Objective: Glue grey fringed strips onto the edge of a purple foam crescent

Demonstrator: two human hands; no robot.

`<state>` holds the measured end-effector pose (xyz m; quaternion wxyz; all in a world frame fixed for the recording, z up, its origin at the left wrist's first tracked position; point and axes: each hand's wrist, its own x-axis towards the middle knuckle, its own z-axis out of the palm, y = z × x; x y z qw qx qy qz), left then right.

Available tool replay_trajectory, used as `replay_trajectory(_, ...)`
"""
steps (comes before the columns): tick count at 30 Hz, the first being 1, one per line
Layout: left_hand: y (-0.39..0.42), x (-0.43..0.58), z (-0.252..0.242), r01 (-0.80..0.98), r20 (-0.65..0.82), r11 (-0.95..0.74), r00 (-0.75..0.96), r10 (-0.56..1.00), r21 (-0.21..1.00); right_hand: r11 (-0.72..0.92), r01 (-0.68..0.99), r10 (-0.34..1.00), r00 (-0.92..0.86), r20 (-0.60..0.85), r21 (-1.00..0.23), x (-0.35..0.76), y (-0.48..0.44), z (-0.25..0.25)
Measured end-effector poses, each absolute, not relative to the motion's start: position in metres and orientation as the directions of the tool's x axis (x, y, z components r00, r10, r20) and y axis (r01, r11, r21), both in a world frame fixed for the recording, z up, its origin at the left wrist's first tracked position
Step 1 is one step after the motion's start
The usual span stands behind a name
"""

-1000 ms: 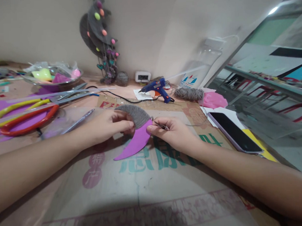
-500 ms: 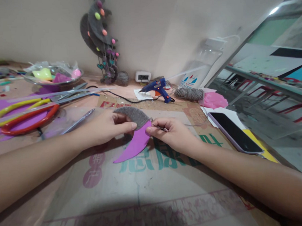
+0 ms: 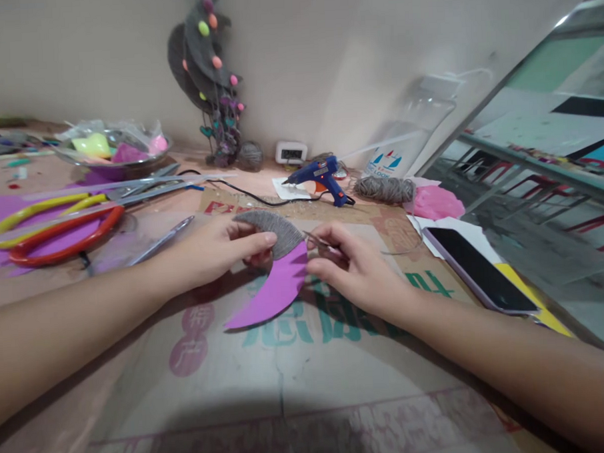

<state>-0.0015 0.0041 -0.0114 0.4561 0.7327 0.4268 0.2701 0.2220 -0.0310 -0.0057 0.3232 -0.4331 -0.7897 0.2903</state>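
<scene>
"What are the hands doing?"

"They are apart from each other; the left hand [image 3: 227,246] pinches a crescent [image 3: 283,285] at its grey, wrapped upper part; the right hand [image 3: 356,264] is closed on grey yarn [image 3: 402,253], just beside the crescent's outer edge."

"Where is the crescent?"

"Above a cardboard sheet [image 3: 229,396], toward its far edge; a yarn hank [image 3: 384,190] lies near the far edge of the desk [image 3: 45,435]."

"And the step?"

"Probably winding, with the purple lower part left bare; the next turn seems to call for taut yarn, laid snugly, and a steady left grip."
</scene>
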Motion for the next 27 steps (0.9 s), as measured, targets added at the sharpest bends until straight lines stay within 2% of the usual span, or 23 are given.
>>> replay_trajectory(2,0.004,-0.001,-0.011,0.385,0.004,-0.225,0.498,0.867,0.895,0.663,0.543,0.748,-0.451,0.487,-0.516,0.229,-0.032,-0.001)
replay_trajectory(3,0.003,-0.001,-0.01,0.384,0.006,-0.232,0.506,0.863,0.894,0.721,0.556,0.685,-0.478,0.55,-0.415,0.232,-0.033,0.002)
replay_trajectory(5,0.003,-0.001,-0.01,0.378,0.015,-0.246,0.52,0.854,0.893,0.776,0.564,0.606,-0.544,0.58,-0.282,0.235,-0.032,0.006)
replay_trajectory(8,0.003,-0.001,-0.011,0.377,0.021,-0.265,0.542,0.84,0.888,0.807,0.565,0.559,-0.635,0.533,-0.173,0.237,-0.028,0.006)
replay_trajectory(15,0.003,0.0,-0.01,0.454,-0.005,-0.313,0.573,0.819,0.834,0.793,0.609,0.54,-0.677,0.501,-0.031,0.238,-0.022,0.001)
replay_trajectory(27,0.001,0.0,-0.007,0.503,-0.021,-0.333,0.575,0.818,0.798,0.788,0.615,0.548,-0.687,0.478,-0.02,0.235,-0.025,0.0)
